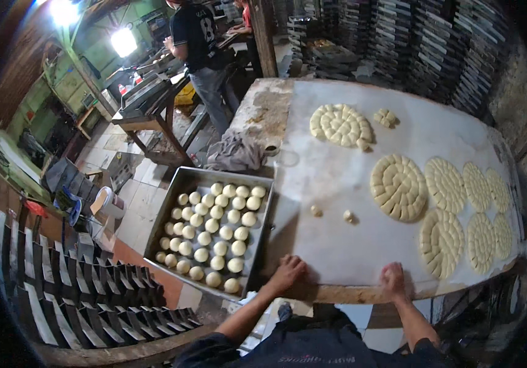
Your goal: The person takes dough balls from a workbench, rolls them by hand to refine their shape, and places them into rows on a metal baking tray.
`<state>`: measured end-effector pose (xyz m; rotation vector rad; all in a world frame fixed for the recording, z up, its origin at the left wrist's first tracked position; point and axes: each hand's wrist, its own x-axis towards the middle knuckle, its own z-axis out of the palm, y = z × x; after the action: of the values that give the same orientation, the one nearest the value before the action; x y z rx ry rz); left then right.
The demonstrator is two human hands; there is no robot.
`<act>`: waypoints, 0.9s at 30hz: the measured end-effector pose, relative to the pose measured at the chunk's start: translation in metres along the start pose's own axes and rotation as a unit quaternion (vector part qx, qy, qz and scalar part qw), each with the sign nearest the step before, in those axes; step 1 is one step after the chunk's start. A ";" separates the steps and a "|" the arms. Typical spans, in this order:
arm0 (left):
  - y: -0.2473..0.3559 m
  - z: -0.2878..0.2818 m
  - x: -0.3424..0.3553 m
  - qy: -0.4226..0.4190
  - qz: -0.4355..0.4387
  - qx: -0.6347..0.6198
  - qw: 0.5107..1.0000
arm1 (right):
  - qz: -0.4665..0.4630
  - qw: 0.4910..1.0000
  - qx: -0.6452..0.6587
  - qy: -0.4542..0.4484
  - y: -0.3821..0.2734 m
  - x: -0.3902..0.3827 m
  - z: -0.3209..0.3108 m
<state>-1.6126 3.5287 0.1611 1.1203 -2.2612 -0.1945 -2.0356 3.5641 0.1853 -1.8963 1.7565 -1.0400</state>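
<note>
The left hand point(290, 274) rests curled at the near edge of the broad, pale-topped counter point(343, 175), beside a rectangular grey metal tray point(264, 222) of round, pale dough balls point(212, 226). The right hand point(393, 281) sits at the same edge, fingers drawn in, near a flat, segmented dough disc point(441, 243). Whether either grasps anything cannot be told. Two small, pale dough pieces point(349, 216) lie beyond and between them
</note>
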 end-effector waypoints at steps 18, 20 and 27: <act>-0.013 0.016 0.076 -0.057 -0.136 0.064 0.987 | -0.241 0.958 -0.059 -0.140 0.001 0.133 0.036; -0.030 0.043 0.118 0.058 -0.189 0.017 0.980 | -0.219 0.967 -0.051 -0.116 -0.020 0.148 0.064; 0.043 0.059 0.069 -0.068 -0.069 -0.007 0.995 | -0.342 0.921 -0.010 -0.185 -0.005 0.102 0.054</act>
<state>-1.7077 3.4951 0.1607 1.2921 -2.2973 -0.3522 -1.9980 3.4553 0.1808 -2.5884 0.9035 -0.7743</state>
